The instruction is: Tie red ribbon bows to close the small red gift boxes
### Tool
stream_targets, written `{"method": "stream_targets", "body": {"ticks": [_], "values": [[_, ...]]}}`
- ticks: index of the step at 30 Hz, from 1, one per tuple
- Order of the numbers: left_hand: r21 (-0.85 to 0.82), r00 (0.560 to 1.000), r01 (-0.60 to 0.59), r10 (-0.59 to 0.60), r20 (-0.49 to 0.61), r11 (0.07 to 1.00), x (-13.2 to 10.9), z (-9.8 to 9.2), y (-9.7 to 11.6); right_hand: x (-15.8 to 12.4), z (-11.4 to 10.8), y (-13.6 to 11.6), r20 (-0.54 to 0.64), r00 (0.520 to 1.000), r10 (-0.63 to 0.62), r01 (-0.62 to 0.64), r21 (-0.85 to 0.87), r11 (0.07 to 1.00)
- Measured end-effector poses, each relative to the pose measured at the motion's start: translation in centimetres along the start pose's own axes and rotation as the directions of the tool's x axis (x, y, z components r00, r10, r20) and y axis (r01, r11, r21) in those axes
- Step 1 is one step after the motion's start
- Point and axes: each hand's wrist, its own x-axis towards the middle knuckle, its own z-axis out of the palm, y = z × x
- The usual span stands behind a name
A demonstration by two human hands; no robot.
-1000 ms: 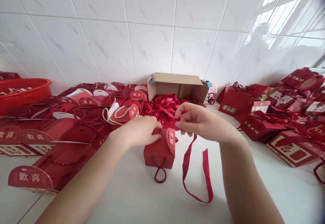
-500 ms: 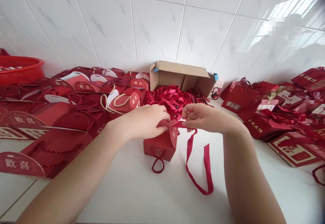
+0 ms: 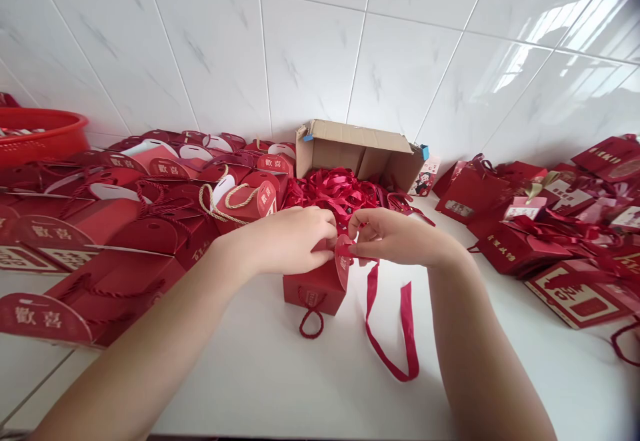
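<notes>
A small red gift box (image 3: 316, 290) stands on the white tabletop, a dark red cord loop (image 3: 312, 324) hanging from its near side. Over its top, my left hand (image 3: 303, 238) is closed, with fingers at the upper flap; what its fingertips grip is partly hidden. My right hand (image 3: 387, 236) pinches a red ribbon (image 3: 373, 308) close against the rounded right flap. From there the ribbon's tail drops and curls in a U on the table. Behind both hands lies a heap of loose red ribbons (image 3: 335, 188), spilling from a cardboard box (image 3: 360, 136).
Many red gift boxes (image 3: 125, 288) crowd the left side. More ribbon-tied red boxes (image 3: 507, 248) are piled at the right. A red plastic basin (image 3: 43, 138) stands at the far left. White wall tiles (image 3: 310, 54) rise behind the table.
My right hand has moved left, bringing the pinched ribbon up against the box's flap. My left hand stays on the box, which has hardly moved.
</notes>
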Motion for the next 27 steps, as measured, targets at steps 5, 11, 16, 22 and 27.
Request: {"method": "stream_targets", "body": {"ticks": [5, 11, 16, 22, 27], "values": [[-0.003, 0.998, -0.031, 0.031, -0.050, 1.000, -0.1, 0.0, 0.0, 0.1, 0.3, 0.0, -0.002, 1.000, -0.003, 0.003, 0.019, 1.000], [0.028, 0.973, -0.006, 0.012, -0.230, 1.000, -1.0, -1.2, 0.4, 0.3, 0.6, 0.2, -0.175, 0.978, -0.113, 0.106, -0.048, 0.993], [0.008, 0.895, 0.033, -0.026, -0.445, 0.999, -2.4, -2.3, 0.9, 0.7, 0.9, -0.1, -0.143, 0.932, -0.332, 0.348, 0.109, 0.931], [0.021, 0.938, 0.279, -0.268, -0.218, 0.960, -4.1, -2.6, -1.2, -1.1, 0.1, -0.2, -0.436, 0.837, -0.332, 0.482, 0.298, 0.824], [0.007, 0.919, 0.395, -0.395, 0.019, 0.919, -4.0, -2.5, -3.0, -3.9, -0.7, -0.4, -0.797, 0.525, -0.298, 0.712, 0.221, 0.666]]}}
